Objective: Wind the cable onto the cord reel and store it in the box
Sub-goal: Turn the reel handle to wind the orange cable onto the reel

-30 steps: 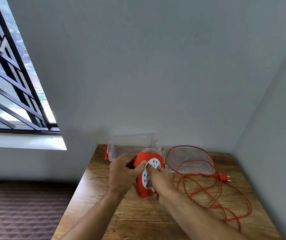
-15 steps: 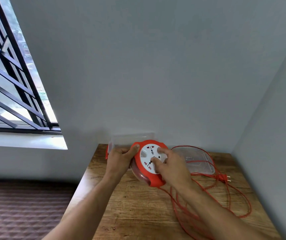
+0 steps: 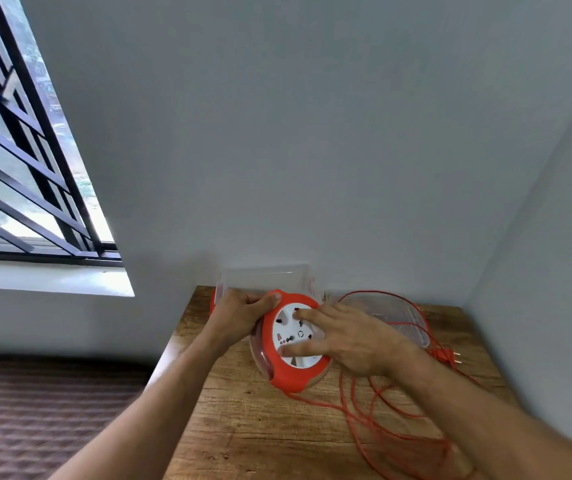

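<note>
An orange cord reel [image 3: 286, 377] with a white socket face is held tilted above the wooden table [image 3: 243, 427]. My left hand [image 3: 239, 315] grips its upper left rim, thumb on the orange edge. My right hand [image 3: 350, 337] lies on the white face with fingers spread and fairly straight. The orange cable [image 3: 374, 414] trails from under the reel in loose loops over the table's right side, ending in a plug [image 3: 449, 356]. The clear plastic box [image 3: 264, 277] stands open behind the reel, against the wall.
The box's clear lid [image 3: 402, 315] lies flat to the right of the box, with cable looped over it. Walls close in the table at the back and right. A barred window and sill are at left; the floor lies beyond the table's left edge.
The reel has turned from edge-on to face toward me and been raised slightly. My right hand has moved from its lower edge onto the white face. Cable loops have shifted nearer.
</note>
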